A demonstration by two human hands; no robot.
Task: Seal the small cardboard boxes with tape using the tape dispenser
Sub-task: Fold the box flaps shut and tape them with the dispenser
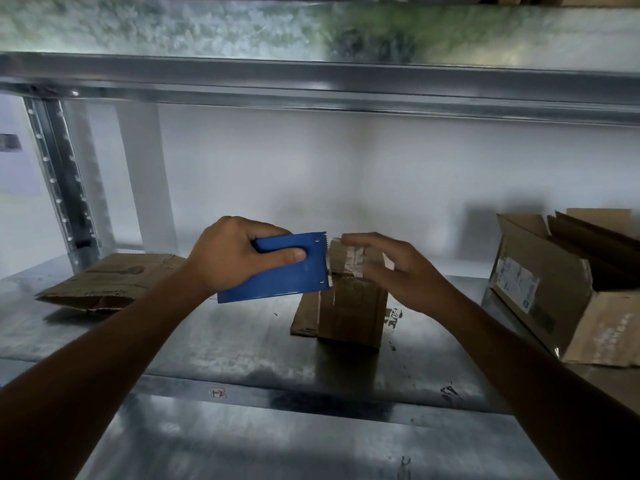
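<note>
The small cardboard box (349, 306) stands mid-shelf (225, 341), toward its right half, with tape (353, 258) across its top. The left hand (228, 258) grips the blue tape dispenser (287, 275), whose toothed edge touches the box's top left corner. The right hand (405, 275) rests with its fingers stretched out over the taped top. An open carton (554, 289) sits at the shelf's right edge.

A small tag (218, 393) on the front lip of the shelf (311, 388), low and left of centre, is showing what looks like "1-2". The white label (517, 276) on the large open box (543, 306) at the right is coming out too blurred to read, and so is the print on the flattened brown bag (107, 282) at the left.
</note>
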